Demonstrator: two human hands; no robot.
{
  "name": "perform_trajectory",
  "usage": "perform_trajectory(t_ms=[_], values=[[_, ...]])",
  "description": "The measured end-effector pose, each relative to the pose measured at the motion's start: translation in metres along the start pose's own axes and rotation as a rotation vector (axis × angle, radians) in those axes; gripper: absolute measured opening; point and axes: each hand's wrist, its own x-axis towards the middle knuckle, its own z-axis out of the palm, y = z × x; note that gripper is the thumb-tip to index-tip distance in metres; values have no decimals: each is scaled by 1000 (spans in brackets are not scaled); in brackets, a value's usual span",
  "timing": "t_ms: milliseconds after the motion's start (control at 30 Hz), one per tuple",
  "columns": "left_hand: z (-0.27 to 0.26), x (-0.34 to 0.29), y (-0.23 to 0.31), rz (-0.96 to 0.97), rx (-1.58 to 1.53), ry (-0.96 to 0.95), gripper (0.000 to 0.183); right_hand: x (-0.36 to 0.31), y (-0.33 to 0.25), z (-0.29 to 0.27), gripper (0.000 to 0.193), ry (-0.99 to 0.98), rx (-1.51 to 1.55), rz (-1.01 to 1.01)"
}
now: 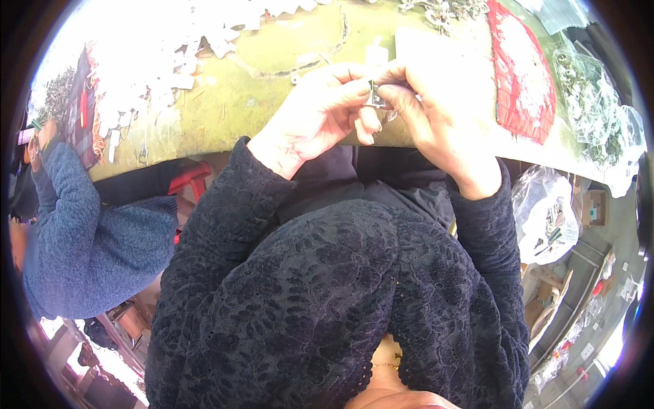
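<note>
Both of my hands meet above the near edge of a yellow-green table (272, 102). Between their fingertips is a small dark green and silvery piece (374, 94), too small to name. My left hand (323, 109) pinches it from the left with thumb and forefinger. From the right, my right hand (429, 109) closes its thumb and fingers on the same piece. Glare washes out much of both hands. A small white block-like thing (377, 54) shows just beyond the fingertips.
Many small white pieces (146, 61) cover the table's left side. A red cloth (504, 68) with pale bits lies right, beside a clear bag (593, 102) of greenish parts. Another plastic bag (545, 215) hangs below the edge. A co-worker in a blue sweater (102, 238) works at left.
</note>
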Motion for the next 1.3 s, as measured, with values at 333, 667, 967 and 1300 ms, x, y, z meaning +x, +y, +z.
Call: perform_trajectory(t_ms=[333, 667, 967, 1300], values=[[6, -6, 2, -17, 290, 22, 20, 11, 10, -7, 36, -110, 183, 243], [7, -12, -1, -18, 343, 104, 29, -10, 3, -8, 32, -73, 681, 333], [35, -20, 3, -218, 368, -53, 29, -34, -11, -36, 9, -235, 825, 413], [36, -15, -15, -151, 293, -54, 25, -74, -28, -18, 33, 219, 176, -88]])
